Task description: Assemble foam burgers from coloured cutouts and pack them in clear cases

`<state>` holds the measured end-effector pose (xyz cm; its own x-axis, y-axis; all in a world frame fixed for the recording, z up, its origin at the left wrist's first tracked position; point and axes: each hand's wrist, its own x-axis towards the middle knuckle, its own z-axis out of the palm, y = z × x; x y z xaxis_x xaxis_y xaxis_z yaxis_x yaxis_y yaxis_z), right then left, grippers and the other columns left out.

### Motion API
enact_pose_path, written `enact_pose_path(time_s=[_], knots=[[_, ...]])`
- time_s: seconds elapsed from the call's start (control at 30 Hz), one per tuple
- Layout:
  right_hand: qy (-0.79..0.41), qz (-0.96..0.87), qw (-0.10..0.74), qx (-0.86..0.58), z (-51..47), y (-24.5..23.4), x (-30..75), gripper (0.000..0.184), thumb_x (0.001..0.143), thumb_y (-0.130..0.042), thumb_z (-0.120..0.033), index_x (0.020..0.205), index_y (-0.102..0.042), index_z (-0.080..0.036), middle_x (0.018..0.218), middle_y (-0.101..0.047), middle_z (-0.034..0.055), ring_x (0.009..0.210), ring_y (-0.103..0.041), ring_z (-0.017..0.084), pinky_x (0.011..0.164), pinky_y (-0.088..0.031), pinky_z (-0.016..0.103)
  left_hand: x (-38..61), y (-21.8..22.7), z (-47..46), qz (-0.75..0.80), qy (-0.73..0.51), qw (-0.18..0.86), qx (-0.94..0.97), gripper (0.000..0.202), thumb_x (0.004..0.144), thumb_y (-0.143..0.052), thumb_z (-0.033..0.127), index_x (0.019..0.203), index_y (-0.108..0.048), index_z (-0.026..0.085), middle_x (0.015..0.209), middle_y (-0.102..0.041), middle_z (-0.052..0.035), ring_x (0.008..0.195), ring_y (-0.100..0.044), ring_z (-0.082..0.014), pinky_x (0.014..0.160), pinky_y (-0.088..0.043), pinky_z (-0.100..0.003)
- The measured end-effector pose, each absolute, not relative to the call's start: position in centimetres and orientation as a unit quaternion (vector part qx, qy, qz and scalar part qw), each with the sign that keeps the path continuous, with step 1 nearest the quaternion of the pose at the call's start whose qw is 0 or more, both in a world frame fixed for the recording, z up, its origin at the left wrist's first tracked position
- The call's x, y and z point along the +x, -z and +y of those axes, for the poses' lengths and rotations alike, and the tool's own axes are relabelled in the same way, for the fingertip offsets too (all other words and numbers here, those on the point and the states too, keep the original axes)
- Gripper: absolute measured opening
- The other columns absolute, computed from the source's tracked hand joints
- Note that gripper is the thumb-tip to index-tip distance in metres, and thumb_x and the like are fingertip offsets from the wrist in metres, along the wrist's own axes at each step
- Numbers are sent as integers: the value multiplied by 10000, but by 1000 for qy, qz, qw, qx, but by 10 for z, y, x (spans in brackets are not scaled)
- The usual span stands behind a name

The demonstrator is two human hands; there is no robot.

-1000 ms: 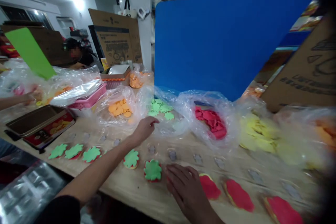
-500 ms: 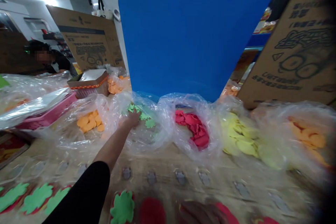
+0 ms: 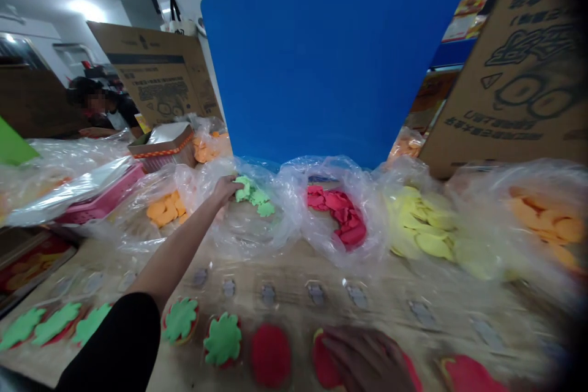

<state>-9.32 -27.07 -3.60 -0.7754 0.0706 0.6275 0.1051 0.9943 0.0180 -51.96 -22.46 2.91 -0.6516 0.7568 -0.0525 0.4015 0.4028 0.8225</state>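
My left hand (image 3: 225, 187) reaches into an open clear plastic bag (image 3: 239, 239). Its fingers close on the edge of a green wavy-edged cutout (image 3: 243, 187), with more green cutouts (image 3: 264, 205) lying beside it. My right hand (image 3: 365, 355) rests, fingers stretched out, over a red round piece (image 3: 325, 364) at the front; part of that piece is hidden. To its left lie another red round piece (image 3: 271, 355) and a green-topped stack (image 3: 223, 339). More green-topped stacks (image 3: 57, 323) continue the row to the left, partly behind my sleeve.
Bags hold red pieces (image 3: 342, 214), yellow pieces (image 3: 420, 220) and orange pieces (image 3: 546, 220). A blue board (image 3: 340, 67) stands behind them between cardboard sheets (image 3: 519, 86). A pink basket (image 3: 103, 199) is at left. Farther back sits another person (image 3: 117, 107).
My left hand has drawn slightly left and up, and a green cutout now shows at its fingertips. My right hand has come further into view over the red piece. The camera view has shifted.
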Motion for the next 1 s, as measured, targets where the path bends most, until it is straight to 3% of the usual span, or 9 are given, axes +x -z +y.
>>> enact_pose_path(time_s=[0.2,0.37,0.5,0.6,0.7,1.0], knots=[[-195,-890,377,-165,-284,29,-112,205,818,-461,-290,976,-586,-255,926,-666,8,849,-610,158,719,-457,266,-478,-55,-284,716,-509,360,315,211,773,-462,176,920,-568,68,794,-654,-109,717,-628,-158,639,-518,-249],[-451,-768,341,-301,-273,1,-153,266,805,-449,-383,944,-605,-219,905,-641,52,763,-594,172,663,-474,297,-414,-46,-334,557,-565,578,192,177,720,-550,144,894,-565,113,764,-665,-59,668,-634,-154,614,-525,-262],[-501,-734,370,-270,-265,-7,-185,343,733,-539,-402,1010,-595,-206,988,-582,70,847,-548,177,697,-453,301,-365,-32,-365,465,-521,692,180,286,682,-570,91,967,-559,107,796,-667,-78,649,-633,-176,611,-520,-315],[-503,-762,340,-225,-271,0,-194,272,698,-584,-385,892,-644,-205,865,-580,50,806,-530,175,661,-435,289,-346,-22,-381,430,-513,722,174,383,666,-572,75,1045,-544,116,849,-666,-89,703,-635,-189,666,-506,-337],[-528,-738,348,-236,-282,8,-192,206,678,-607,-366,784,-655,-196,773,-577,27,746,-524,162,636,-413,276,-338,-11,-394,426,-524,726,131,365,646,-590,82,1009,-569,111,818,-671,-76,705,-633,-178,693,-494,-309],[-656,-595,367,-283,-292,10,-193,240,618,-651,-384,730,-609,-176,605,-528,-42,526,-439,85,480,-331,211,-331,3,-411,449,-532,713,84,227,697,-572,56,923,-588,70,780,-671,-84,694,-638,-143,680,-491,-227]])
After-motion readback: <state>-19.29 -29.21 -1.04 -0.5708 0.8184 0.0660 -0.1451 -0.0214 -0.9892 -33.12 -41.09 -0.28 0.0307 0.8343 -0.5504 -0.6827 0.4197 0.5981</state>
